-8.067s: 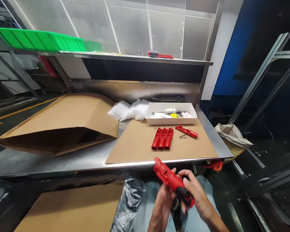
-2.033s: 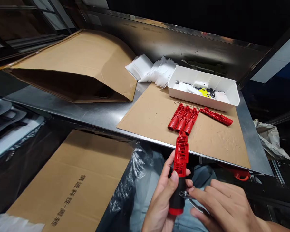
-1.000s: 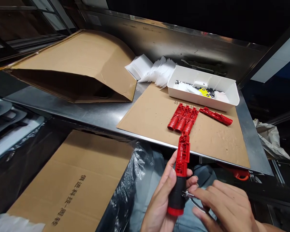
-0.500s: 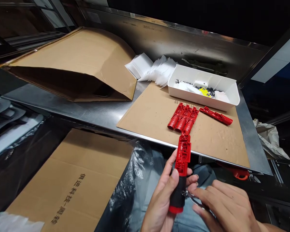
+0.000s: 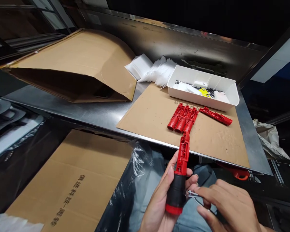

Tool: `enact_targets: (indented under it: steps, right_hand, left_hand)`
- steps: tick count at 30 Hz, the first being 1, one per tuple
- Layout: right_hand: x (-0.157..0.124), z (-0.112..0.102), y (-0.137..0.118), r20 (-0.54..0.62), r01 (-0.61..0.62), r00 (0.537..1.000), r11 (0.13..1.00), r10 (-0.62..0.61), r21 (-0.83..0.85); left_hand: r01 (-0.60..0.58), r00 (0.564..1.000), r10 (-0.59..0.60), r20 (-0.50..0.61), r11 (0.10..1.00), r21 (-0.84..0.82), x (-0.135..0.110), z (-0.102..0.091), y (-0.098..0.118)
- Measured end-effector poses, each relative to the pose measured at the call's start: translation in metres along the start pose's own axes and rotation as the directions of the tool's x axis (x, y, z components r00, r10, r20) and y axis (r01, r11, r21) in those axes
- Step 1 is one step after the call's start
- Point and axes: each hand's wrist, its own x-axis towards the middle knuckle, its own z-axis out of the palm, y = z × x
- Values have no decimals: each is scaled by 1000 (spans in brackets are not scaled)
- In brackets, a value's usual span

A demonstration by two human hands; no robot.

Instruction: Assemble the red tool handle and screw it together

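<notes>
My left hand (image 5: 163, 193) is wrapped around the black sleeve of a red plastic housing (image 5: 183, 154). Its open red frame with moulded slots points up and away, and a red band rings the near end. In my right hand (image 5: 228, 203) is a thin, two-pronged silver metal tool (image 5: 193, 194), its tip at the right side of the black sleeve. The fingers partly hide the tool, so its exact kind cannot be made out. Beyond, three matching red plastic parts (image 5: 183, 118) lie side by side on a cardboard sheet (image 5: 149, 111), with another red part (image 5: 216, 116) lying separately to their right.
A white tray (image 5: 203, 99) with small black pieces and a yellow label stands at the back. Left of it are white sheets (image 5: 157, 71) and a large open carton (image 5: 94, 54). A lower carton (image 5: 70, 180) is at left, near the metal table edge (image 5: 99, 124).
The red housing has turned about its long axis in my left hand, showing its frame more edge-on. My right hand and the metal tool have shifted slightly right, exposing more of the prongs.
</notes>
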Motion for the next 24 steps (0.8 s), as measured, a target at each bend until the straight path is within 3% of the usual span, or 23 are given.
enact_targets:
  steps: [9, 24]
  right_hand:
    - [4, 8, -5, -67, 43, 996, 992, -51, -116]
    - [4, 6, -3, -41, 102, 993, 980, -110, -171]
  left_hand:
    - [-36, 999, 36, 9, 998, 54, -4, 2, -2]
    - [-31, 999, 34, -31, 994, 106, 0, 6, -5]
